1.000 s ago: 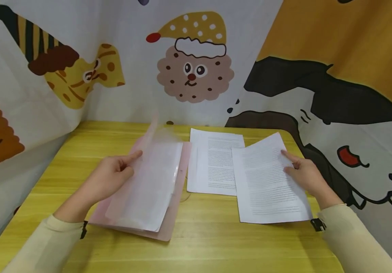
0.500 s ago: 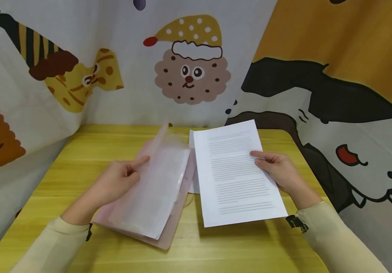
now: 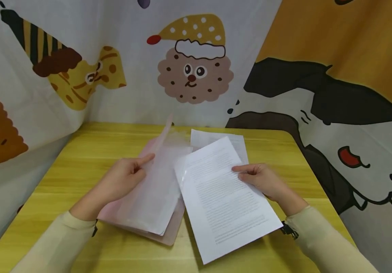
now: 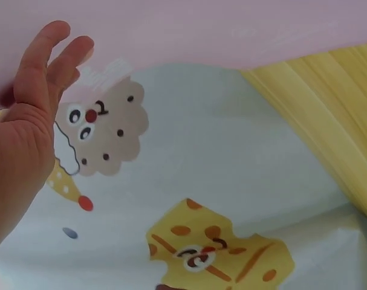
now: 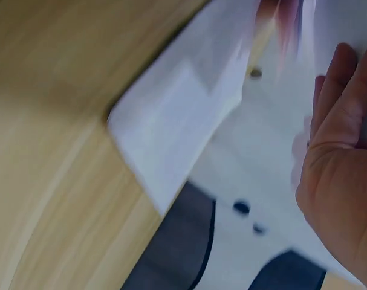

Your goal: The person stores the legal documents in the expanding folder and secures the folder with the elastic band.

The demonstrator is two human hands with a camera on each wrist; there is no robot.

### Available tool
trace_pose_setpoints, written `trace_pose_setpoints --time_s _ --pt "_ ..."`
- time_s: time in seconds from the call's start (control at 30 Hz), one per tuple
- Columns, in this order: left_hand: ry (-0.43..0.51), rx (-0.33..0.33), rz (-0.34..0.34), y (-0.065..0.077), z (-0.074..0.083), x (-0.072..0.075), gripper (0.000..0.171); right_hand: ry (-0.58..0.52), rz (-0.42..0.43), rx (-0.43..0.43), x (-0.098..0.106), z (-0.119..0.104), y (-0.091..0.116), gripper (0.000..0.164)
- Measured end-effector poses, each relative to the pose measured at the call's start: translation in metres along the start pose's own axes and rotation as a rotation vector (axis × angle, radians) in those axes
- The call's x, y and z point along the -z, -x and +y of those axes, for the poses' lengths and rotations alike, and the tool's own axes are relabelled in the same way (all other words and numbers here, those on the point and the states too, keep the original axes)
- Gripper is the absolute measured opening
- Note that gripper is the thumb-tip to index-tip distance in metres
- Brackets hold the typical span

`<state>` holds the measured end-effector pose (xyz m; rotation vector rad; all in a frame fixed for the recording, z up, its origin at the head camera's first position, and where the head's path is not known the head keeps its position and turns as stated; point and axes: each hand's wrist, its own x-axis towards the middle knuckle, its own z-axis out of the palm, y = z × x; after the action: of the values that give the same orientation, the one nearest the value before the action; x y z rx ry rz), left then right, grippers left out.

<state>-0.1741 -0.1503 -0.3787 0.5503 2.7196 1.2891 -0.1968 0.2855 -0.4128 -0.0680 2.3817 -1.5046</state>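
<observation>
A pink folder [image 3: 173, 229] with clear plastic sleeves [image 3: 155, 193] lies tilted on the left half of the table, its front cover raised. My left hand [image 3: 124, 180] holds that cover at its edge, index finger and thumb showing on the inner side. In the left wrist view, fingers of the left hand [image 4: 35, 115] lie along the pink cover [image 4: 219, 33]. My right hand [image 3: 264, 184] pinches a printed sheet of paper [image 3: 226, 201] by its right edge. The sheet slants, and its upper left corner overlaps the sleeves in the head view.
More printed sheets [image 3: 209, 137] lie farther back on the yellow wooden table [image 3: 63, 167], partly covered by the held sheet; a paper corner [image 5: 159, 133] shows in the right wrist view. A cartoon-print curtain [image 3: 131, 106] hangs close behind the table.
My right hand has lifted the printed sheet off the right side and brought it left and nearer, tilting it toward the folder. My left hand keeps hold of the cover, shifting slightly right.
</observation>
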Motion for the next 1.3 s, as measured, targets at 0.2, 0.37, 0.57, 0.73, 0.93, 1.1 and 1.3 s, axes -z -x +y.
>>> trace_pose_setpoints --time_s 0.2,0.37,0.57,0.73,0.93,1.1,1.3 --pt "-0.01 -0.019 -0.006 -0.009 0.011 -0.011 0.055 -0.021 -0.051 0.033 -0.036 -0.006 -0.02 0.035" --pt "-0.045 -0.026 -0.003 -0.02 0.019 -0.021 0.055 -0.114 0.113 -0.046 -0.051 -0.004 -0.025 0.038" --pt "-0.053 -0.022 -0.004 -0.03 0.029 -0.026 0.056 -0.121 0.301 -0.048 -0.064 -0.001 -0.021 0.035" --pt "-0.049 -0.016 -0.011 -0.032 0.033 -0.026 0.056 -0.114 0.364 -0.015 -0.07 0.001 -0.021 0.033" --pt "-0.069 -0.022 0.003 -0.034 0.036 -0.024 0.056 -0.084 0.438 -0.031 -0.069 0.002 -0.015 0.032" --pt "-0.089 -0.026 0.014 -0.037 0.037 -0.024 0.056 -0.159 0.47 -0.036 -0.073 0.002 -0.012 0.033" --pt "-0.086 -0.008 0.031 -0.04 0.04 -0.029 0.055 -0.182 0.483 -0.015 -0.089 -0.001 -0.014 0.034"
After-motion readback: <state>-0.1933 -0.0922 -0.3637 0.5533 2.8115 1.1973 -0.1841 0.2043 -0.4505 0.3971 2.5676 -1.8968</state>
